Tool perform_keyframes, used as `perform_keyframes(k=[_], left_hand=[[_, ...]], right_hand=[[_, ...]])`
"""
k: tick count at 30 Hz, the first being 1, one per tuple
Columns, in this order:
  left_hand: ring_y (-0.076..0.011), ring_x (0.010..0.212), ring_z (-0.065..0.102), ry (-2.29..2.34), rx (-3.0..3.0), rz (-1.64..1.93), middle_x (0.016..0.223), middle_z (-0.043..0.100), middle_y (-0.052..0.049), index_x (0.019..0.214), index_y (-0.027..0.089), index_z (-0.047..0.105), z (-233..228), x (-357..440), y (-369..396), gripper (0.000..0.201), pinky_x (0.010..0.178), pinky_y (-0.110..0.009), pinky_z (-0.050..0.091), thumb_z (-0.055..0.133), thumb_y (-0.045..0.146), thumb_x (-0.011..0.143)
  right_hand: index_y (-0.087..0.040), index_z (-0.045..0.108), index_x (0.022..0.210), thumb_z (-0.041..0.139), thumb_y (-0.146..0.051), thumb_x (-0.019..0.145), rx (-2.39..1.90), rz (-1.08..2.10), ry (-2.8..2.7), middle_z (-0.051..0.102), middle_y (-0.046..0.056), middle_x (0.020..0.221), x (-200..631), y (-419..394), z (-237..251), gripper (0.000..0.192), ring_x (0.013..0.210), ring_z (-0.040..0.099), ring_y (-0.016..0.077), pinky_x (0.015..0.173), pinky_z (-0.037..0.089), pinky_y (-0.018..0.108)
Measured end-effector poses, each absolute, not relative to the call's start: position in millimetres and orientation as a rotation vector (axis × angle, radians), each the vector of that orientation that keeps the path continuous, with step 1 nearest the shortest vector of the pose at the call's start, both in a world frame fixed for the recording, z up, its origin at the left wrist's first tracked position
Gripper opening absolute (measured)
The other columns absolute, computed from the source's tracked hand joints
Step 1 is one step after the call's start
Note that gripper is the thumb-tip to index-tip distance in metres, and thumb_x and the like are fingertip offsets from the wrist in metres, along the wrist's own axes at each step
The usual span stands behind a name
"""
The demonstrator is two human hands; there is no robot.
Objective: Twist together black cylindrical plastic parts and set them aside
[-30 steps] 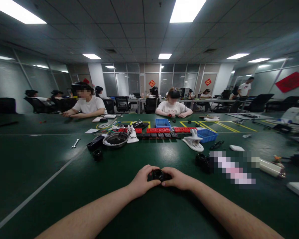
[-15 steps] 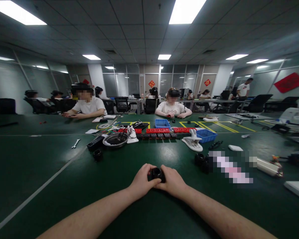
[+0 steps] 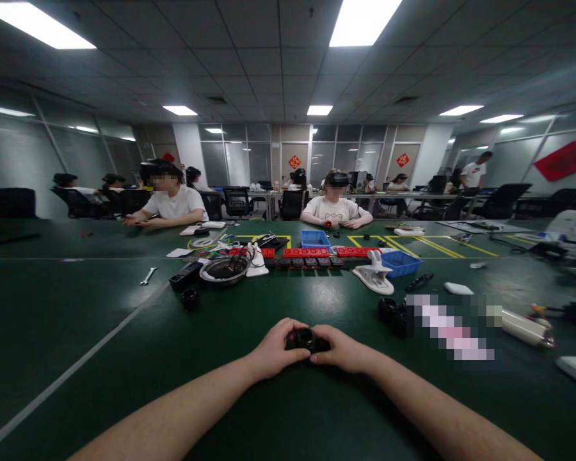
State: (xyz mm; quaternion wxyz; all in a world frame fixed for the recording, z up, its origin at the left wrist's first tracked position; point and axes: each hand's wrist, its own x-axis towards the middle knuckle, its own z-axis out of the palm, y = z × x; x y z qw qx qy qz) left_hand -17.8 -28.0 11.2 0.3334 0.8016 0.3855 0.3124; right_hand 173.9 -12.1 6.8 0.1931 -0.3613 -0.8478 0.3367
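Note:
Both hands are wrapped around a small black part (image 3: 306, 338) with a round ringed opening facing up; its exact kind is unclear. My left hand (image 3: 279, 344) grips it from the left, thumb along the near side and fingers curled around the far side. From the right, my right hand (image 3: 342, 347) closes on it, its thumb almost meeting the left thumb in front. Fingers cover much of both ends of the part. Similar black round parts lie to the left (image 3: 189, 299) and to the right (image 3: 393, 314).
On the green table (image 3: 125, 358) stand a metal bowl (image 3: 224, 270), red socket strips (image 3: 307, 252), blue bins (image 3: 400, 263) and a white clip base (image 3: 374, 275). A wrench (image 3: 148, 276) lies left. A silvery cylinder (image 3: 525, 328) is at right. Co-workers sit across the table.
My hands have moved slightly apart, the right one shifting right, so more of the black part shows between them. The view has shifted a little.

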Motion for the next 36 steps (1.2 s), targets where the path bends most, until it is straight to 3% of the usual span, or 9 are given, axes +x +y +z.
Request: perform_keyframes(k=[11, 17, 21, 24, 27, 32, 36], left_hand=[[-0.0160, 0.077, 0.047, 1.084, 2.072, 0.831, 0.087, 0.049, -0.002, 0.093, 0.017, 0.053, 11.7, -15.4, -31.9, 0.036, 0.066, -0.025, 0.038, 0.065, 0.032, 0.062], [-0.0164, 0.079, 0.047, 1.210, 2.030, 0.901, 0.088, 0.049, -0.002, 0.089, 0.017, 0.051, 8.5, -10.3, -39.0, 0.033, 0.068, -0.026, 0.038, 0.065, 0.026, 0.060], [-0.0167, 0.079, 0.047, 1.272, 2.032, 0.930, 0.087, 0.049, -0.002, 0.087, 0.017, 0.051, 8.2, -8.7, -40.3, 0.033, 0.069, -0.027, 0.038, 0.066, 0.024, 0.058], [-0.0165, 0.079, 0.047, 1.223, 2.051, 0.909, 0.088, 0.049, -0.002, 0.088, 0.017, 0.051, 10.3, -9.8, -39.3, 0.033, 0.068, -0.026, 0.038, 0.065, 0.026, 0.060], [-0.0161, 0.079, 0.046, 1.154, 2.083, 0.871, 0.088, 0.049, -0.002, 0.090, 0.018, 0.052, 12.2, -12.4, -37.4, 0.033, 0.067, -0.025, 0.037, 0.064, 0.028, 0.062], [-0.0152, 0.077, 0.045, 1.064, 2.148, 0.825, 0.086, 0.048, -0.001, 0.095, 0.020, 0.053, 13.2, -16.6, -34.8, 0.035, 0.066, -0.025, 0.037, 0.064, 0.030, 0.063], [-0.0148, 0.075, 0.045, 1.054, 2.158, 0.803, 0.085, 0.047, -0.001, 0.097, 0.020, 0.053, 14.1, -17.8, -34.0, 0.037, 0.065, -0.024, 0.037, 0.063, 0.031, 0.064]], right_hand=[[-0.016, 0.051, 0.078, 0.068, -0.033, 0.055, -1.262, 0.818, -2.316, 0.052, -0.002, 0.072, 166.3, -16.7, 6.4, 0.033, 0.065, 0.047, 0.0126, 0.052, 0.032, 0.020], [-0.017, 0.045, 0.073, 0.065, -0.041, 0.056, -1.419, 0.515, -2.327, 0.052, -0.001, 0.070, 156.3, -25.0, 3.4, 0.036, 0.061, 0.046, 0.0123, 0.049, 0.028, 0.020], [-0.017, 0.048, 0.076, 0.064, -0.046, 0.056, -1.508, 0.278, -2.328, 0.054, 0.002, 0.074, 150.3, -32.2, 6.9, 0.039, 0.067, 0.049, 0.0168, 0.056, 0.031, 0.024], [-0.017, 0.050, 0.090, 0.066, -0.046, 0.054, -1.356, 0.410, -2.342, 0.055, 0.005, 0.086, 152.4, -33.1, 12.0, 0.048, 0.079, 0.051, 0.0205, 0.066, 0.035, 0.028], [-0.019, 0.049, 0.104, 0.068, -0.035, 0.056, -1.120, 0.689, -2.359, 0.054, 0.004, 0.097, 159.5, -28.9, 16.1, 0.054, 0.087, 0.050, 0.0203, 0.074, 0.037, 0.030], [-0.016, 0.054, 0.098, 0.062, -0.025, 0.064, -0.964, 1.122, -2.345, 0.056, 0.001, 0.089, 170.4, -19.4, 19.8, 0.036, 0.081, 0.051, 0.0168, 0.071, 0.040, 0.027], [-0.015, 0.056, 0.093, 0.063, -0.022, 0.063, -0.972, 1.175, -2.318, 0.055, -0.001, 0.082, 172.1, -17.5, 19.9, 0.031, 0.075, 0.051, 0.0148, 0.066, 0.040, 0.025]])
